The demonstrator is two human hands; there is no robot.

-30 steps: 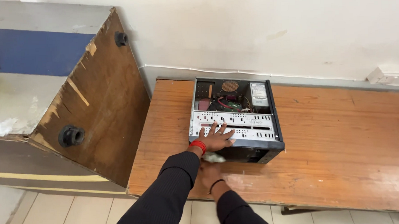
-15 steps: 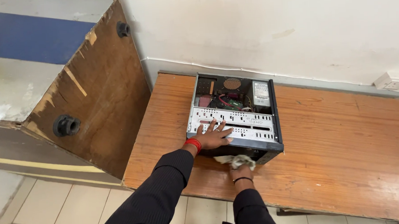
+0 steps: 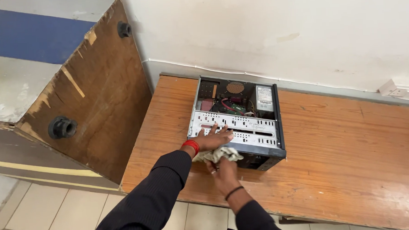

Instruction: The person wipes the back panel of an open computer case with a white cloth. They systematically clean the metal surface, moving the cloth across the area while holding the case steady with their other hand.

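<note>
Nearest you, your right hand [image 3: 224,173] was closed on a crumpled cloth [image 3: 217,154], pressing it against the near edge of the open computer case [image 3: 236,123]. The cloth looked soft and light, easily bunched in the fingers. Just beyond, your left hand [image 3: 213,138] lay flat, fingers spread, on the pale drive cage. The case sat on the wooden bench [image 3: 353,154] near the wall; it was probably heavy and stiff, with thin metal edges, best held by its outer frame, not the inner boards.
</note>
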